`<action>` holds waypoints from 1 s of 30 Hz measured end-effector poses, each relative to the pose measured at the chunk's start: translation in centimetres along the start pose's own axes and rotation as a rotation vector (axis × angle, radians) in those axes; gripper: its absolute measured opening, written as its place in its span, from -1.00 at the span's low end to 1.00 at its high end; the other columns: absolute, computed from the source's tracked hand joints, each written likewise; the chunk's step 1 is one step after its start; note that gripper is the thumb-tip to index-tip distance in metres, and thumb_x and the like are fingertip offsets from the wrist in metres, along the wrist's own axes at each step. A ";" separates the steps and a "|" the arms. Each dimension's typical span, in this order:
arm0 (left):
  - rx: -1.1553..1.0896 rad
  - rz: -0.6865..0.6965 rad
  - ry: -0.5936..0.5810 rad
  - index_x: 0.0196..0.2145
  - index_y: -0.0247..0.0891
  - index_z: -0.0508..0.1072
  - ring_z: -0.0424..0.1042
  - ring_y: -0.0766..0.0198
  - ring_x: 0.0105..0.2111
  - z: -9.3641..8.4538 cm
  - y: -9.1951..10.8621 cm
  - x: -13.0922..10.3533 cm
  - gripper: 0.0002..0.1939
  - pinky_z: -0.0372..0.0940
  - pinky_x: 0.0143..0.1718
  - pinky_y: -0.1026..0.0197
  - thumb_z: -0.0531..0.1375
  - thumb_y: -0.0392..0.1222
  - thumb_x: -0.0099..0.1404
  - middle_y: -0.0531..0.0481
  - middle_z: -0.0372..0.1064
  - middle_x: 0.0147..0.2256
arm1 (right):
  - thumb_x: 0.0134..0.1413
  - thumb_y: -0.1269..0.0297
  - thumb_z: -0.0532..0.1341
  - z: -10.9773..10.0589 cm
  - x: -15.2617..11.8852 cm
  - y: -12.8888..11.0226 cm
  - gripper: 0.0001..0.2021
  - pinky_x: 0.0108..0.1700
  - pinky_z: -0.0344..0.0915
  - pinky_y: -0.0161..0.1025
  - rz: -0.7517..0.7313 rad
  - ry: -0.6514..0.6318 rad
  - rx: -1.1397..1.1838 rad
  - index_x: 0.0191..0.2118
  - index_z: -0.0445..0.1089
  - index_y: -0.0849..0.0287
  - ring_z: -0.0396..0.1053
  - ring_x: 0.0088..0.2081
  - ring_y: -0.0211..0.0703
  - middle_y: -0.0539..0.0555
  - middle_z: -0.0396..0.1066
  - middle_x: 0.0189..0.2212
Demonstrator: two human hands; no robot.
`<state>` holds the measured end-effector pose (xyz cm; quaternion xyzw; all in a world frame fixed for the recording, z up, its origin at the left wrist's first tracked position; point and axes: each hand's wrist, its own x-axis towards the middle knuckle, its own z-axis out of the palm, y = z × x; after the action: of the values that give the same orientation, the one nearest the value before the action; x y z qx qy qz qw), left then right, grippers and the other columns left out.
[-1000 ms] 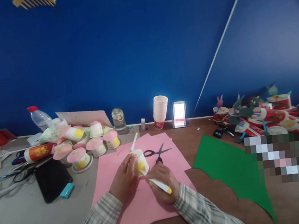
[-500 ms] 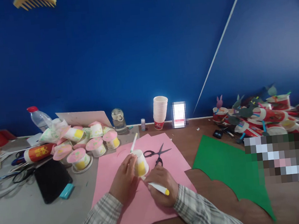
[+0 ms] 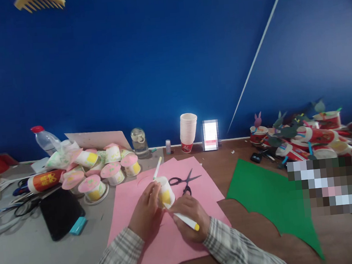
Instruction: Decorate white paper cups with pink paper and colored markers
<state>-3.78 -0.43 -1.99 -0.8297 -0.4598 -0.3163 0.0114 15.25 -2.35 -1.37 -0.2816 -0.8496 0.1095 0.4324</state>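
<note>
A small white paper cup [image 3: 165, 193] with a yellow patch stands over the pink paper [image 3: 162, 249]. My left hand [image 3: 146, 209] holds the cup from its left side. In my right hand [image 3: 190, 217] is a white marker [image 3: 186, 221] with a yellow end, its tip side at the lower edge of the cup. Black-handled scissors [image 3: 187, 181] lie open on the pink paper just beyond my right hand. A second white marker [image 3: 157, 168] with a green band lies behind the cup.
Decorated cups [image 3: 112, 173] with pink tops cluster at the left, near a black phone-like slab [image 3: 61, 211]. A cup stack [image 3: 189, 131] and glass jar [image 3: 139, 143] stand behind. Green paper [image 3: 266, 198] and piled red cups [image 3: 319, 134] are at the right.
The marker in my right hand has shifted very slightly at the cup's lower edge. My left hand keeps its place on the cup.
</note>
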 end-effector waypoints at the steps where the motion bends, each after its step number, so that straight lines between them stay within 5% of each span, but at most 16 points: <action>1: -0.003 0.003 -0.003 0.11 -0.25 -0.12 0.08 0.06 0.08 0.0 0.0 0.0 -0.27 0.29 0.01 -0.06 0.11 -0.28 0.00 -0.22 0.06 0.06 | -0.06 0.47 0.18 0.0 0.0 0.0 -0.77 -0.35 0.30 -0.20 -0.010 -0.024 0.009 -0.22 0.38 0.11 0.43 -0.44 -0.15 0.02 0.51 -0.42; 7: 0.000 -0.001 -0.020 0.11 -0.27 -0.11 0.08 0.04 0.08 -0.2 0.0 0.1 -0.26 0.27 0.02 -0.04 0.12 -0.25 -0.01 -0.23 0.04 0.07 | -0.06 0.48 0.20 0.2 -0.1 0.1 -0.74 -0.32 0.33 -0.20 0.006 0.072 -0.010 -0.19 0.38 0.10 0.45 -0.42 -0.15 0.02 0.51 -0.40; 17: -0.042 -0.034 -0.010 0.11 -0.19 -0.11 0.10 0.05 0.06 -0.2 0.0 -0.1 -0.22 0.27 0.00 -0.06 0.11 -0.28 -0.07 -0.19 0.04 0.06 | -0.06 0.47 0.18 -0.2 0.2 -0.2 -0.78 -0.36 0.34 -0.18 -0.022 -0.010 -0.011 -0.23 0.38 0.10 0.44 -0.47 -0.14 0.02 0.49 -0.45; 30: -0.036 -0.024 -0.013 0.12 -0.15 -0.13 0.10 0.03 0.07 -0.1 0.0 -0.1 -0.21 0.29 -0.02 -0.08 0.13 -0.27 -0.05 -0.18 0.05 0.07 | -0.07 0.47 0.19 0.1 0.0 -0.1 -0.76 -0.34 0.33 -0.17 -0.007 0.036 -0.036 -0.22 0.38 0.08 0.43 -0.45 -0.13 0.02 0.49 -0.42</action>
<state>-3.84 -0.54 -1.94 -0.8264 -0.4639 -0.3190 -0.0102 15.14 -2.45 -1.36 -0.2881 -0.8445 0.0875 0.4428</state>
